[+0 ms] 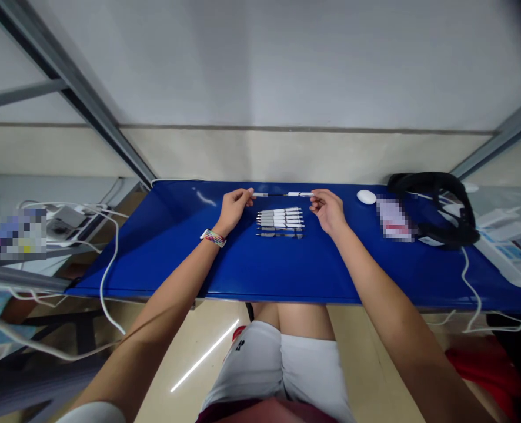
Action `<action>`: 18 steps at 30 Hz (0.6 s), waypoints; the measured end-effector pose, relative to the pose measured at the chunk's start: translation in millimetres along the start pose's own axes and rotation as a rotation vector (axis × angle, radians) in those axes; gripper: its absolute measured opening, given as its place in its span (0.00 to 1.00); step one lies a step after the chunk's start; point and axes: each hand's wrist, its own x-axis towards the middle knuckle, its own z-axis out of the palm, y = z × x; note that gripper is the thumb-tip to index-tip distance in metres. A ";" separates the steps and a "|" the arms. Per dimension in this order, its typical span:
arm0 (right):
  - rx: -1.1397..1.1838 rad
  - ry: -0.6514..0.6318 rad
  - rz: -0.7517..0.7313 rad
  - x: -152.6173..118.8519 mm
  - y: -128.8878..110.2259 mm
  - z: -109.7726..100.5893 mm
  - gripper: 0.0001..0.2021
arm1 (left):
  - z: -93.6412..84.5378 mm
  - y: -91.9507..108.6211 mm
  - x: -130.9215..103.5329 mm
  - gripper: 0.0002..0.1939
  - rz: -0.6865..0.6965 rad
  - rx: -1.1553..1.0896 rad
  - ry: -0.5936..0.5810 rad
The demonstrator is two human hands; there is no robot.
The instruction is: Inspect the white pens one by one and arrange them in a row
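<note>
Both my hands hold a retractable pen point(299, 194) stretched lengthwise above the back part of the blue table. My left hand point(236, 207) pinches its front grip section point(260, 194) at the left end. Closed on the far end of the white barrel is my right hand point(328, 210). A thin dark refill point(278, 195) shows between the two parts. Just below lies a row of several white and grey pens point(280, 217), side by side with tips to the left. The nearest pen point(279, 235) in the row looks darker or clear.
On the blue table point(278, 270), a white oval object point(366, 197), a blurred pinkish packet point(395, 218) and a black headset-like band point(467, 220) lie to the right. White cables point(110, 258) hang over the left edge. Grey metal posts point(97, 117) flank the table, with a wall behind.
</note>
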 end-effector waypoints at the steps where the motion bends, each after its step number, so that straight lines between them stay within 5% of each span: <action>1: 0.000 -0.003 -0.004 0.0 0.1 -0.1 0.06 | -0.1 0.4 -0.1 0.27 0.002 0.004 0.003; 18: 0.054 0.001 0.010 -3.8 -3.8 2.9 0.04 | 1.2 2.7 -0.9 0.26 -0.069 -0.055 0.064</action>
